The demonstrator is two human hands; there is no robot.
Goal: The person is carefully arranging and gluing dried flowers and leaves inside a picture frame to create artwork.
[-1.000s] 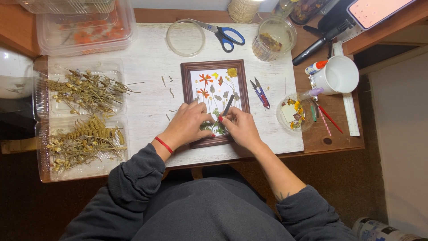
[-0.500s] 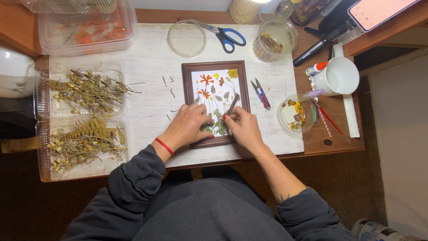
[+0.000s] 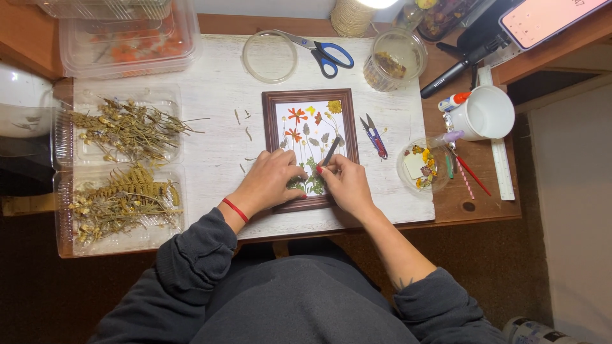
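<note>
- Arranging pressed flowers in a brown picture frame (image 3: 310, 150) at the tabletop's (image 3: 210, 95) centre.
- Left hand (image 3: 271, 181) fingers lie spread, steadying the frame's 7 o'clock corner.
- Right hand (image 3: 344, 185) fingers pinch a dark slim tool (image 3: 330, 151); next likely needs gentle, precise nudging.

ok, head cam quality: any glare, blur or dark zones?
Head view: lamp at top edge blown out, phone screen washed pink; the white board evenly lit; floor and lap fall dark. Frame, left hand and right hand sharp, the tool too.
</note>
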